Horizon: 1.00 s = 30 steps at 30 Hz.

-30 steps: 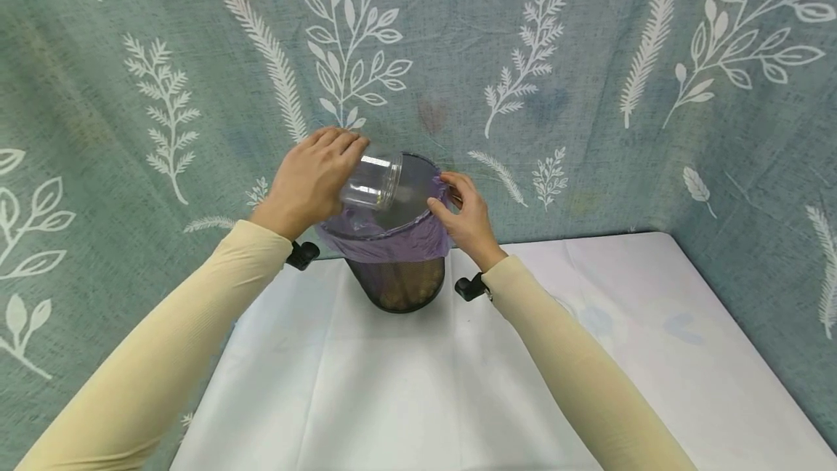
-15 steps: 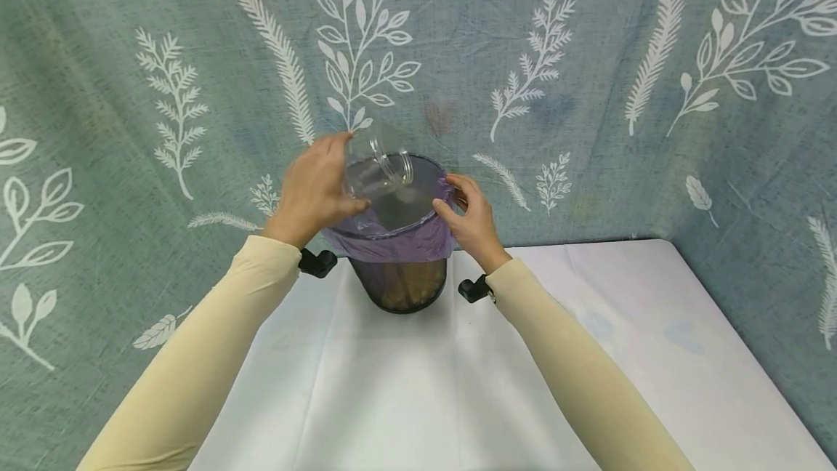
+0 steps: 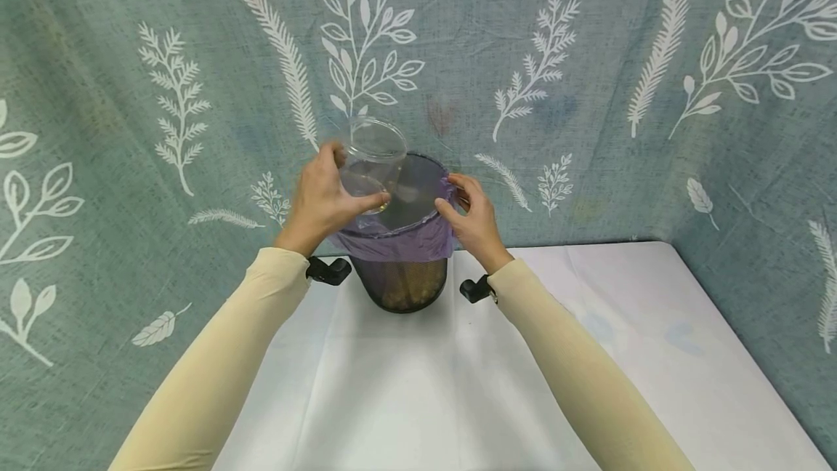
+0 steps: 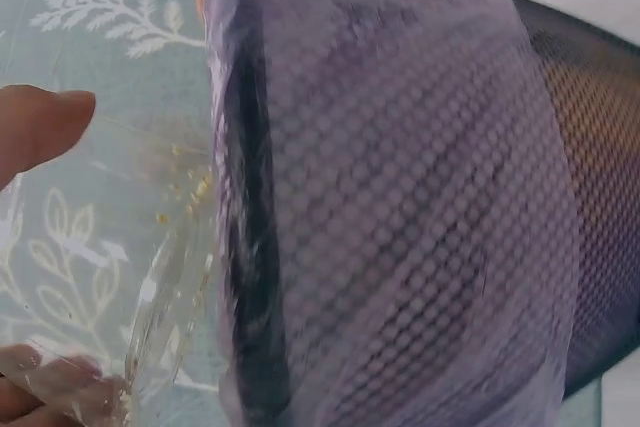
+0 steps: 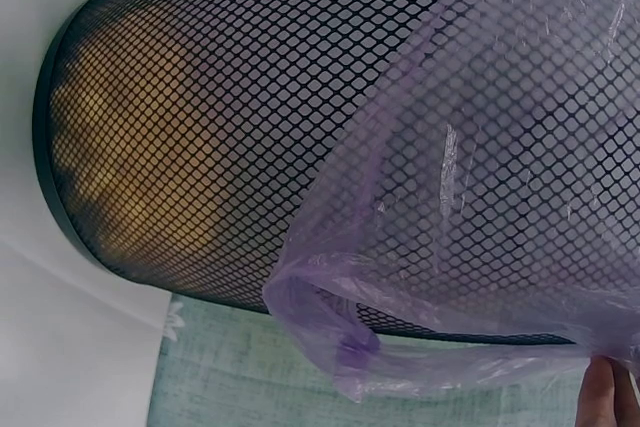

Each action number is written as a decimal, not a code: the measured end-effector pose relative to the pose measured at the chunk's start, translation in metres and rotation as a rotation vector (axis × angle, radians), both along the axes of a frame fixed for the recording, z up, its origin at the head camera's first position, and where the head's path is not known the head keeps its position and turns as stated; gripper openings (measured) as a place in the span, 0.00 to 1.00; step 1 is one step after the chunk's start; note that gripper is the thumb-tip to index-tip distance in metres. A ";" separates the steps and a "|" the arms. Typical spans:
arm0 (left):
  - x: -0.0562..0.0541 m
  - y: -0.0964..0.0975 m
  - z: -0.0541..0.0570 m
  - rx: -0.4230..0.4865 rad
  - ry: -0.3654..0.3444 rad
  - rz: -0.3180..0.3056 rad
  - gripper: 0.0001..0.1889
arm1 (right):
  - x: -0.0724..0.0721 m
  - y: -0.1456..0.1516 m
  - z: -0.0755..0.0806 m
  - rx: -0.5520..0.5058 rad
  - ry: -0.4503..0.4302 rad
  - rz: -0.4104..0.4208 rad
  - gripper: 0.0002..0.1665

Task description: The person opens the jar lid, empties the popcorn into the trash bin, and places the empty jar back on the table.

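My left hand (image 3: 320, 198) grips a clear plastic jar (image 3: 378, 151) over the left side of a black mesh bin (image 3: 400, 288). The jar's mouth faces up at a slight tilt, and a few small yellow crumbs (image 4: 192, 189) cling inside near its base. A thin purple plastic bag (image 3: 400, 246) lines the bin and is folded down over its rim. At the right of the rim, my right hand (image 3: 476, 222) pinches the bag's edge. Through the mesh, tan-yellow contents (image 5: 140, 137) show at the bin's bottom.
The bin stands on a white-covered table (image 3: 392, 384), near its back edge. Behind it hangs a green-grey cloth (image 3: 451, 42) with white leaf prints, which also runs along both sides.
My left hand has turned the jar from lying sideways, mouth to the right over the bin, to mouth up. My right hand has stayed at the rim with the bag.
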<state>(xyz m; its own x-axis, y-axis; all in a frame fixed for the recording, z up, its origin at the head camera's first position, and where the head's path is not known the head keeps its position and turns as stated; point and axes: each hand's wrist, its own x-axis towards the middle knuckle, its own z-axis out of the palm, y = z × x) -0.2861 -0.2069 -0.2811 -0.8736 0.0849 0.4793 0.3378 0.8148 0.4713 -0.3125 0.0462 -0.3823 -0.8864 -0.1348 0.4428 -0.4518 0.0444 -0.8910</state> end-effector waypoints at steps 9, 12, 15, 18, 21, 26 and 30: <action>0.004 0.004 -0.005 0.169 -0.092 0.007 0.50 | 0.000 0.001 0.000 0.023 0.001 -0.007 0.33; 0.005 0.006 -0.006 0.202 -0.125 0.003 0.52 | 0.000 0.001 0.000 0.032 -0.007 -0.005 0.33; 0.006 0.008 -0.007 0.224 -0.147 0.000 0.52 | -0.001 0.001 -0.002 0.031 -0.007 -0.006 0.33; 0.006 0.009 -0.007 0.239 -0.156 -0.006 0.51 | -0.002 0.000 -0.002 0.030 -0.013 -0.008 0.33; 0.007 0.009 -0.007 0.239 -0.161 -0.006 0.51 | -0.002 0.000 -0.002 0.028 -0.019 -0.007 0.33; 0.012 0.010 -0.007 0.256 -0.153 -0.031 0.50 | -0.002 0.000 -0.002 0.022 -0.011 -0.005 0.33; 0.020 0.015 -0.004 0.286 -0.123 -0.076 0.47 | -0.002 0.000 -0.001 0.001 0.005 0.004 0.33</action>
<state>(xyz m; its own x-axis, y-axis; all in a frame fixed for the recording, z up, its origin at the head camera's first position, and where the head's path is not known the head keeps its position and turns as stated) -0.2657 -0.1923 -0.2856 -0.9227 0.0294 0.3844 0.3191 0.6177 0.7188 -0.3146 0.0467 -0.3837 -0.8837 -0.1386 0.4471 -0.4564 0.0431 -0.8887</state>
